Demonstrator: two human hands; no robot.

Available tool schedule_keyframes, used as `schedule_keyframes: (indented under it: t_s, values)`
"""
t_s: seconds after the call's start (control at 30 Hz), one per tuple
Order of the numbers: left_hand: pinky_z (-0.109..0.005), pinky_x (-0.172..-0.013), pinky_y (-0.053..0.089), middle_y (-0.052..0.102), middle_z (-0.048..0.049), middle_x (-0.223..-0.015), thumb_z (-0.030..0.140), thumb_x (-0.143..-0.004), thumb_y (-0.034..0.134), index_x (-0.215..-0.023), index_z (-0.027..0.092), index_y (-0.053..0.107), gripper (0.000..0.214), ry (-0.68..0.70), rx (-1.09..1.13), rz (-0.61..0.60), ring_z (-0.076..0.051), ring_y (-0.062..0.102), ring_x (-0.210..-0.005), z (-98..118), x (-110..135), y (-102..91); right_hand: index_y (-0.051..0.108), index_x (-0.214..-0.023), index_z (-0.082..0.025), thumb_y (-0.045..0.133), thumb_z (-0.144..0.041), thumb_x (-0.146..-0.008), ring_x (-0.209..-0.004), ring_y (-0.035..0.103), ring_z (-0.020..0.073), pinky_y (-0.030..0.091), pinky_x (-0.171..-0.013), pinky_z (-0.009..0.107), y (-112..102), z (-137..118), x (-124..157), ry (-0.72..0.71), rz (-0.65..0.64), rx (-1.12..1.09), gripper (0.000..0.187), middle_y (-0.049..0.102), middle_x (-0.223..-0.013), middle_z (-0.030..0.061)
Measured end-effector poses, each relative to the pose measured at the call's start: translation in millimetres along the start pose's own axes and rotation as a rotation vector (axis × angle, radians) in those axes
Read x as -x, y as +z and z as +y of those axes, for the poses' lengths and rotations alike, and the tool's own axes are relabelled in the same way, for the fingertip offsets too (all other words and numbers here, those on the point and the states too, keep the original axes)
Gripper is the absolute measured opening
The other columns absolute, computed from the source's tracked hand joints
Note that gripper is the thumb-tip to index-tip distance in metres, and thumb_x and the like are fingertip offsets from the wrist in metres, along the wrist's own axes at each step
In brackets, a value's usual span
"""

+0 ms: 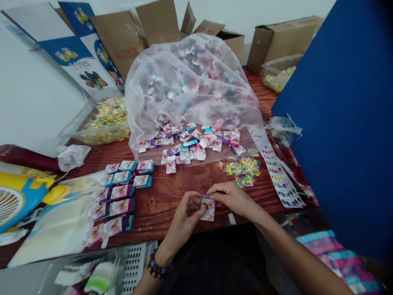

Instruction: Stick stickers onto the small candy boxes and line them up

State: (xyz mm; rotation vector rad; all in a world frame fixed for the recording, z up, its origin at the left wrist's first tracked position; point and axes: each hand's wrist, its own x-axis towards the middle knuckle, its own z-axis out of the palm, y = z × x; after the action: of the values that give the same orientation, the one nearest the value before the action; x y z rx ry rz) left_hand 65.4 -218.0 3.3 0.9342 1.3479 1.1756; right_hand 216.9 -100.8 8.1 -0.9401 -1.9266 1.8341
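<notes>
My left hand [185, 216] and my right hand [231, 197] meet near the front edge of the wooden table [172, 192]. Together they pinch one small purple printed packet [208, 208], the left hand at its lower side, the right at its top. Both hands are closed on it. A bead bracelet sits on my left wrist. Rows of filled packets [118, 192] lie to the left of my hands. A small heap of coloured candy beads [242, 169] lies just beyond my right hand.
A big clear plastic bag [190, 82] spills several flat packets [190, 143] onto the table's middle. A clear tub of beads [104, 121] stands at left, a sticker strip [281, 180] at right, cardboard boxes [279, 39] behind, a blue board [346, 123] on the right.
</notes>
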Motion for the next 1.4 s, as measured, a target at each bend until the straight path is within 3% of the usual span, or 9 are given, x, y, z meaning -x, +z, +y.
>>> schedule_keyframes:
  t_s: [0.2,0.37,0.53,0.7,0.9,1.0,1.13,1.27,1.4]
  values:
    - [-0.027,-0.073,0.046,0.058,-0.0021,-0.091,0.027,-0.083,0.061,-0.107,0.022,0.047,0.028,0.004,-0.021,0.003,-0.014,0.056,-0.081,-4.9,-1.9,-0.6,0.073,-0.086,-0.022,0.053,-0.020,-0.082,-0.058,0.062,0.0130,0.047,-0.053,0.021,-0.2,2.6,0.2,-0.024,-0.003,0.094,0.021,0.070,-0.072,-0.0006]
    - [-0.026,-0.071,0.046,0.057,-0.0007,-0.086,0.027,-0.082,0.063,-0.113,0.023,0.048,0.035,-0.001,-0.007,0.025,-0.014,0.056,-0.077,-6.0,-1.3,-0.9,0.073,-0.094,-0.026,0.053,-0.015,-0.084,-0.077,0.067,0.0159,0.049,-0.070,0.025,-4.9,-4.6,2.6,-0.217,-0.035,0.276,0.026,0.073,-0.086,-0.0007]
    - [-0.026,-0.078,0.046,0.061,-0.0015,-0.091,0.026,-0.081,0.064,-0.119,0.023,0.053,0.040,-0.034,0.094,0.035,-0.014,0.056,-0.083,-3.2,0.1,3.6,0.067,-0.110,-0.024,0.052,-0.023,-0.089,-0.101,0.063,0.0173,0.047,-0.090,0.030,-0.9,-2.7,13.7,-0.304,-0.039,0.248,0.025,0.069,-0.108,0.0029]
    - [-0.028,-0.080,0.047,0.064,-0.0029,-0.097,0.027,-0.080,0.065,-0.115,0.023,0.057,0.036,-0.078,0.150,0.031,-0.015,0.058,-0.086,-3.2,-1.5,7.3,0.068,-0.102,-0.021,0.055,-0.022,-0.088,-0.090,0.064,0.0164,0.049,-0.081,0.028,6.0,8.2,20.8,-0.272,0.143,0.148,0.020,0.069,-0.097,0.0050]
    - [-0.026,-0.074,0.048,0.066,-0.0016,-0.090,0.027,-0.078,0.066,-0.107,0.022,0.059,0.031,-0.131,0.127,-0.066,-0.015,0.060,-0.081,-7.1,-4.3,4.0,0.071,-0.087,-0.019,0.056,-0.023,-0.087,-0.083,0.062,0.0158,0.049,-0.075,0.027,0.3,16.5,20.2,-0.311,0.049,0.070,0.016,0.067,-0.089,0.0052]
    - [-0.032,-0.083,0.048,0.065,-0.0037,-0.097,0.028,-0.082,0.060,-0.111,0.023,0.057,0.029,-0.077,-0.045,-0.071,-0.018,0.060,-0.091,-8.9,-5.3,2.3,0.069,-0.084,-0.019,0.055,-0.020,-0.087,-0.080,0.061,0.0150,0.047,-0.073,0.026,3.4,23.7,16.6,-0.259,0.078,0.093,0.015,0.065,-0.086,0.0041]
    - [-0.038,-0.098,0.039,0.052,-0.0076,-0.118,0.029,-0.084,0.057,-0.127,0.025,0.046,0.044,0.117,-0.547,0.037,-0.022,0.050,-0.111,-6.0,-3.4,-1.0,0.066,-0.085,-0.018,0.051,-0.014,-0.087,-0.078,0.059,0.0149,0.045,-0.073,0.027,19.3,31.7,7.5,-0.232,0.159,0.227,0.016,0.063,-0.084,0.0032]
    - [-0.034,-0.081,0.044,0.052,-0.0052,-0.099,0.025,-0.083,0.057,-0.108,0.023,0.054,0.026,0.095,-0.783,0.049,-0.020,0.053,-0.090,0.2,-3.4,-11.5,0.065,-0.089,-0.019,0.052,-0.011,-0.085,-0.081,0.059,0.0155,0.044,-0.074,0.027,39.4,25.8,-5.5,-0.272,0.125,0.238,0.016,0.063,-0.087,0.0028]
    - [-0.028,-0.069,0.043,0.054,-0.0014,-0.084,0.023,-0.074,0.066,-0.084,0.020,0.055,0.015,0.039,-0.741,0.074,-0.017,0.053,-0.078,9.1,-6.9,-40.9,0.066,-0.089,-0.020,0.057,-0.015,-0.083,-0.080,0.060,0.0157,0.045,-0.072,0.026,53.6,14.6,-19.5,-0.264,0.090,0.134,0.012,0.065,-0.085,0.0014]
